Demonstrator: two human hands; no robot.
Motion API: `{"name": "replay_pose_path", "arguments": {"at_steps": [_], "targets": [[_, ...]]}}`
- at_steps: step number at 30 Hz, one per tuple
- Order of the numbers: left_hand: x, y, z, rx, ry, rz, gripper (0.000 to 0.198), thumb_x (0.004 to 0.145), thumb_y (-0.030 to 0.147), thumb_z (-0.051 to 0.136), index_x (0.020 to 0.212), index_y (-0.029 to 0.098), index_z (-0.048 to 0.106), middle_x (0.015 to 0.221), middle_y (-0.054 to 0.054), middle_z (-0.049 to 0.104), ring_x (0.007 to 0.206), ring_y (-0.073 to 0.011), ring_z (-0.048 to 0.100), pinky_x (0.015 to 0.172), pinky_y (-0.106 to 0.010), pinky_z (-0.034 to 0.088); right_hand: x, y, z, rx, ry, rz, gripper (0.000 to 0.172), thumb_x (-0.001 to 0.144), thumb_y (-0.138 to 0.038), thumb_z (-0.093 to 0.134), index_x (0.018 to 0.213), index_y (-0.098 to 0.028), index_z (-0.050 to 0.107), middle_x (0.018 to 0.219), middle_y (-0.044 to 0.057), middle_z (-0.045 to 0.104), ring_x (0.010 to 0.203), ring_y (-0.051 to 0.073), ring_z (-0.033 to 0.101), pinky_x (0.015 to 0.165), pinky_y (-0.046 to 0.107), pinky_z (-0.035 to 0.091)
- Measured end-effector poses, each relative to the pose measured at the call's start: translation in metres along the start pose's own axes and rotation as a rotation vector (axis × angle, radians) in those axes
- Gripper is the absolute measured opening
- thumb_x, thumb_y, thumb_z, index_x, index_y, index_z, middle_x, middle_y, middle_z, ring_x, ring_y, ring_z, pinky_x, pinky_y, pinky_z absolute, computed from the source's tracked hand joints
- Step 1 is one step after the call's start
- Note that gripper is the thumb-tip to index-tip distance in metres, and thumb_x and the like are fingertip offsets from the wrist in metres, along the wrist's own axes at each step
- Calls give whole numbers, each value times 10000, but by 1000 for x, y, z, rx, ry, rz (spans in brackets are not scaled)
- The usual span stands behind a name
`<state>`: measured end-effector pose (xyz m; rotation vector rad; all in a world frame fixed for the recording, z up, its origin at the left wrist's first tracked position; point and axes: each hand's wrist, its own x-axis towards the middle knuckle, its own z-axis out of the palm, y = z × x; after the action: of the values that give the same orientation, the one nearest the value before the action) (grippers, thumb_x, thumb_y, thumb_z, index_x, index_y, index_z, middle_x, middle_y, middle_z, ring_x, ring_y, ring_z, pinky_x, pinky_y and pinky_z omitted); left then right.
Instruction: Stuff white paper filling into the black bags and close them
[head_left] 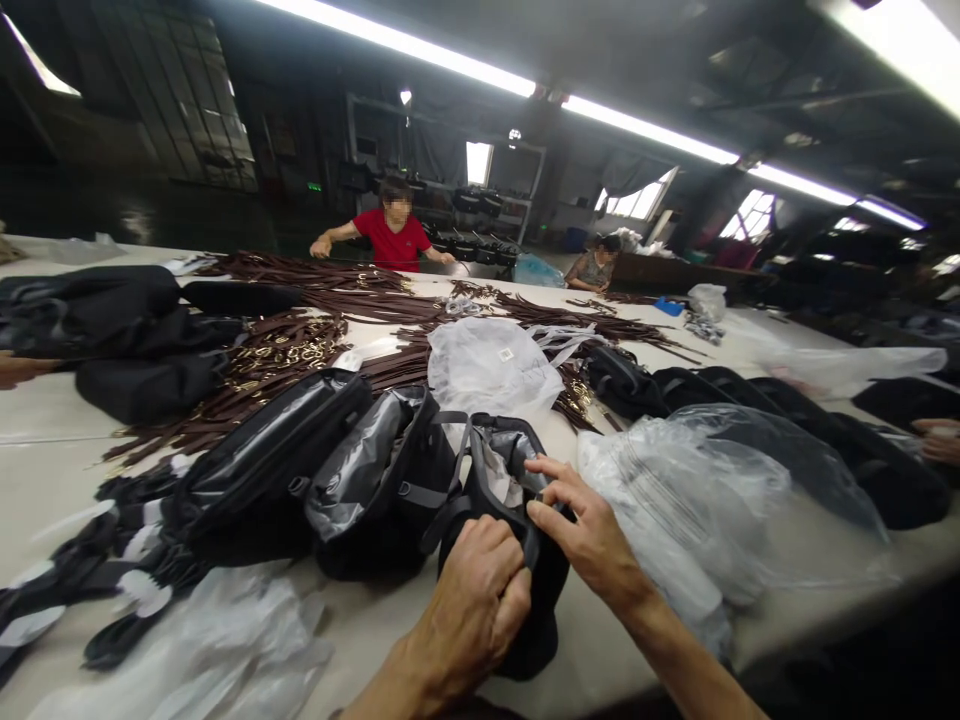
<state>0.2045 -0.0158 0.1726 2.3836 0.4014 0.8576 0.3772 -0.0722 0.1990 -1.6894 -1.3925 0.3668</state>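
So I've got the black bag (544, 610) on the near side of the white plastic bag (487, 365), and I'm using that white one as my landmark for everything here. Can't tell from my end whether the two touch. The black one sits mouth up on the surface (592, 665), and the long axis of its mouth runs from my side out toward the white plastic bag, with the far end leaning a bit left. I can look right down into it: silvery lining (521, 450), plus some pale crumpled stuff (499, 480).

My left grip (484, 590) is curled tight on the near rim, knuckles up. My right grip (585, 520) is at the right-hand rim, index finger stretched out over the mouth and thumb lower down. The rim might be pinched in there, but the fingers cover it, so honestly I can't say.

Left of the white plastic bag and nearer me are two more black bags, the closer one (409, 515) gaping silver, the farther one (262, 490) lying alongside it. Both have their long axes slanting away to the right. Brown straps (292, 270) with gold hardware are heaped left of and beyond the landmark, clear plastic (675, 510) is bunched to its right on the near side, and a person in red (394, 240) is at work beyond it.
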Motion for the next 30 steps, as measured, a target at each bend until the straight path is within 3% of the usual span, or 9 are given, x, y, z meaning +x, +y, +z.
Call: {"name": "replay_pose_path", "arguments": {"at_steps": [5,9,12,16,18,22,24,27,30], "targets": [[1,3,0,0,29,100,152,869,119,392,751,194,450,809,-15,552,836,-180,516,933,-421,403,-13,4,-2,-26,60,36,246,875,-344,596,671,-221,536,1345,64,587,1275,267,507,1127,442,321],[-2,7,-3,-61,-34,159,139,807,99,416,743,202,483,764,-9,548,851,-180,530,1075,-464,356,-30,-2,9,45,123,91,256,912,-355,570,696,-219,543,1371,69,571,1188,230,581,967,320,458],[-1,4,-4,-180,-110,233,130,743,99,418,679,211,401,722,-10,556,769,-168,522,986,-407,442,-39,-6,21,30,172,-60,206,946,-276,519,750,-216,542,1459,77,491,1260,206,540,981,271,451],[1,-2,-10,-298,-153,229,245,706,121,412,639,220,198,580,1,460,631,-154,439,719,-332,469,-42,-4,30,-26,48,-251,152,962,-186,461,832,-217,532,1528,79,414,1379,205,430,1081,290,392],[3,-3,-14,-304,-140,218,252,746,123,397,651,216,183,589,-1,444,642,-153,442,682,-317,447,-40,-4,27,-17,28,-208,138,965,-205,464,840,-223,521,1498,76,457,1353,199,461,1074,302,407],[6,1,-8,-93,-112,314,193,830,118,412,681,213,337,683,-22,511,677,-160,460,623,-293,424,-27,-3,11,-39,144,-42,187,948,-310,501,782,-231,537,1435,69,524,1299,223,503,1060,359,418],[4,4,2,61,-17,412,193,875,160,435,690,209,405,669,-23,502,656,-167,445,599,-310,416,-13,9,-4,-73,207,4,198,918,-370,533,776,-234,556,1425,73,533,1304,249,493,1090,412,387],[-8,8,16,162,98,534,318,961,148,380,650,194,428,613,-1,448,656,-158,467,619,-307,420,15,54,-33,-125,332,144,250,821,-472,571,735,-238,563,1409,75,550,1311,275,483,1145,451,324],[-25,5,18,101,48,514,411,1014,117,284,631,182,417,608,6,445,694,-133,517,649,-264,430,34,119,-61,-147,423,357,333,697,-558,536,629,-232,526,1339,156,590,1258,351,518,1113,521,354]]}}
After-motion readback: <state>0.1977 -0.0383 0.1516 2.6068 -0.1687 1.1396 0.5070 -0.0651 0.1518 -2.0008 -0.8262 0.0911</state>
